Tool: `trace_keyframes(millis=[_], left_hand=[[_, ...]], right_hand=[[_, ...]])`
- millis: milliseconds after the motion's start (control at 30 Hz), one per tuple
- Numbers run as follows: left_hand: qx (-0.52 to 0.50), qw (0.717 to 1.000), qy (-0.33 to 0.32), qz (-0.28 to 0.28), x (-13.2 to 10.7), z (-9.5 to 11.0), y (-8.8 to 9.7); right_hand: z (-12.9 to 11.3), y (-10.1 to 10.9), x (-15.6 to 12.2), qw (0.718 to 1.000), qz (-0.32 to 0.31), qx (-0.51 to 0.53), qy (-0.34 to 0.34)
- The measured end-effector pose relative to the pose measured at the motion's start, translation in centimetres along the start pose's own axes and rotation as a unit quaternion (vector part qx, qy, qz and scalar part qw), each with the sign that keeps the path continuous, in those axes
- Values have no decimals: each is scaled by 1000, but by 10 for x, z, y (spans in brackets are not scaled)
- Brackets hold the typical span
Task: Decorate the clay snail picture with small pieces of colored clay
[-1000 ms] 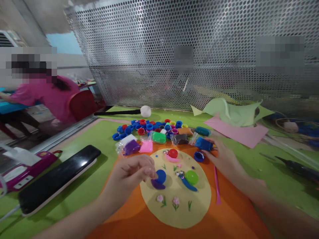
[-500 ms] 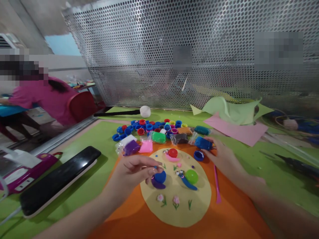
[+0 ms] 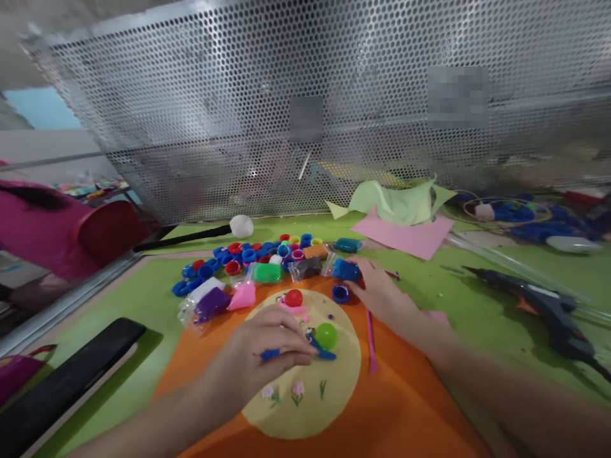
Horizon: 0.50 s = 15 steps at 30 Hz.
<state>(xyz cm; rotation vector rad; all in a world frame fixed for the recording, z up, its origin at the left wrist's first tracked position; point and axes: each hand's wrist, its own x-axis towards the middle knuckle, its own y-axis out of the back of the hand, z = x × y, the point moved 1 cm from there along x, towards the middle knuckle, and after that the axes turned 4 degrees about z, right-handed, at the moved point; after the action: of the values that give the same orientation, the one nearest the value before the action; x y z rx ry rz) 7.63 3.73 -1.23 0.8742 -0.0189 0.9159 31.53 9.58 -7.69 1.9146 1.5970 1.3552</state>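
My left hand [image 3: 267, 346] reaches over a pale yellow paper circle [image 3: 305, 420], fingers pressed together. Its tips are at a clay snail [image 3: 326, 337] with a green shell and blue body; anything pinched between them is hidden. A bit of blue [image 3: 270, 354] shows among the fingers. My right hand [image 3: 379, 289] has thumb and fingers round the right end of a plastic packet of blue clay [image 3: 345, 270]. A blue cap [image 3: 340, 293] lies just under that packet. Farther up the circle is a red-shelled snail [image 3: 294, 298]; small clay flowers [image 3: 298, 389] sit at its lower part.
Behind the circle lie clay packets, including green [image 3: 267, 273] and purple [image 3: 212, 304], and several coloured caps [image 3: 249, 255]. A pink tool [image 3: 371, 346] rests beside the circle. To the right is a glue gun [image 3: 544, 305], to the left a black power bank [image 3: 71, 381]. Perforated metal [image 3: 214, 127] stands behind.
The view has swung right. My left hand has moved from the blue-shelled snail toward the green-shelled one, covering most of the former. My right hand stays at the blue packet.
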Motion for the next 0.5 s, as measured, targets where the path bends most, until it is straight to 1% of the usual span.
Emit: trace_keyframes(millis=[67,133,200,233,367,400,500], left_hand=[[70,995,-46,-46,8,4,-13],[101,990,-69,-73,17,7,-24],[133,984,-74,-98,26,11,-33],[167,977,-70,-111,30,13,-36],[323,931,-57,-162,43,18,-45],[340,922,-63,-174,44,18,-48],[355,910,-80,-199,44,18,-54]], right_hand=[[-1,0,0,1000,-1,3,5],[-1,-1,0,1000,0,3,6],[0,-1,1,1000,1,0,7],[0,-2,1,1000,1,-1,8],[4,-5,5,1000,-6,-7,16],[5,-6,6,1000,-7,-10,16],[7,-8,9,1000,-11,-17,18]])
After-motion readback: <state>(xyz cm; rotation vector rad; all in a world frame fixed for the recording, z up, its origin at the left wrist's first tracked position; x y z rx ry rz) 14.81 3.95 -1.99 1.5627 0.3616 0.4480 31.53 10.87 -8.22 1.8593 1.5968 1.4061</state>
